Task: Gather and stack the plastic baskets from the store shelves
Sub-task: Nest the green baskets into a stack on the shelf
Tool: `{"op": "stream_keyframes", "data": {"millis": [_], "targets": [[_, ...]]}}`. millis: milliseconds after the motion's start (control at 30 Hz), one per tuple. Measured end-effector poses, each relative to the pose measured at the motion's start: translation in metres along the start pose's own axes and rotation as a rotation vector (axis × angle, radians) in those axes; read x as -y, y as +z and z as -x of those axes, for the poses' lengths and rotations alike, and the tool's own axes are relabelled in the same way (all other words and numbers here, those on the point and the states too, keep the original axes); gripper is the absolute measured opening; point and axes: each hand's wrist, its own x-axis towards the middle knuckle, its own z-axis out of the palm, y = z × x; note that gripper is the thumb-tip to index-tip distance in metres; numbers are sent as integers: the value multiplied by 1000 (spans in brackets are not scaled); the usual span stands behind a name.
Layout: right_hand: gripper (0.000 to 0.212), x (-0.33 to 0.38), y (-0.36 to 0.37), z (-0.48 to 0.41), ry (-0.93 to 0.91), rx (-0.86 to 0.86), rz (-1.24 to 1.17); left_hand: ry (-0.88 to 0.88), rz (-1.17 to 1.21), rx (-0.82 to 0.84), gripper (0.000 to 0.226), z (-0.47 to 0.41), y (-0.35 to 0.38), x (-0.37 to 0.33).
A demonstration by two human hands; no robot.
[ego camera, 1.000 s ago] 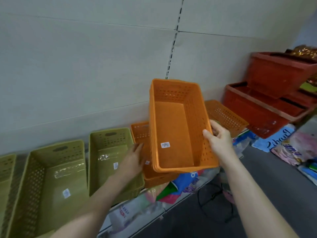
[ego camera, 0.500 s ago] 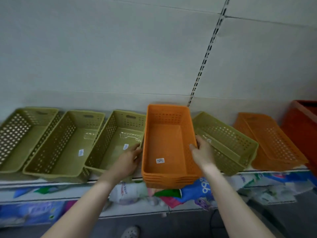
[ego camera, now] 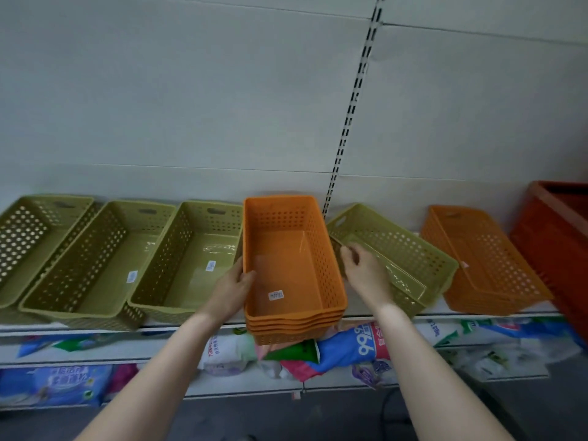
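Note:
A stack of several nested orange baskets (ego camera: 288,265) rests on the white shelf (ego camera: 79,329), its front end hanging over the edge. My left hand (ego camera: 232,289) grips the stack's left wall, thumb over the rim. My right hand (ego camera: 362,270) hovers just off the right wall with fingers apart, above the near rim of a tilted green basket (ego camera: 401,249). Three more green baskets (ego camera: 187,259) (ego camera: 92,265) (ego camera: 25,240) stand in a row to the left. Another orange basket stack (ego camera: 483,259) lies further right.
A dark red crate (ego camera: 556,230) stands at the far right of the shelf. Bagged goods (ego camera: 366,342) fill the lower shelf beneath the baskets. A slotted upright (ego camera: 350,109) runs up the grey back panel behind the orange stack.
The orange basket I held up has come down onto the nested orange stack on the shelf. My right hand has let go of its right wall; my view swung left.

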Motion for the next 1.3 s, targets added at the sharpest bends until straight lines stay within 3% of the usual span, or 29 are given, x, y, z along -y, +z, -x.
{"op": "stream_keyframes", "data": {"millis": [67, 167, 267, 400, 467, 533, 567, 633, 733, 900, 1067, 1300], "targets": [[33, -33, -15, 3, -20, -195, 328, 9, -21, -16, 46, -2, 0, 0], [28, -70, -30, 12, 74, -56, 548, 17, -55, -49, 38, -4, 6, 2], [27, -79, -21, 22, 103, 65, 489, 37, -79, -86, 36, -8, 12, 1], [33, -61, -9, 30, 37, 144, 187, 54, -85, -96, 31, -12, 9, 1], [30, -58, -21, 24, -20, -56, 182, 59, -111, -87, 32, -14, 7, 3], [35, -67, -39, 10, 13, -267, 369, 76, -122, -84, 35, -12, 7, 3], [44, -75, -47, 2, 88, -285, 469, 93, -115, -83, 37, -11, 8, 1], [51, -89, -60, -8, 272, -166, 520, 121, -113, -96, 38, -8, 8, -1], [31, -104, -72, -12, 351, -71, 442, 137, -88, -124, 35, -5, 11, -2], [29, -83, -112, -10, 335, -221, 415, 165, -92, -84, 36, -4, 33, -13], [35, -60, -176, 16, 361, -514, 294, 216, -214, -127, 33, -15, 54, -43], [26, -41, -205, 15, 264, -557, 123, 203, -193, -144, 33, -23, 53, -58]]}}
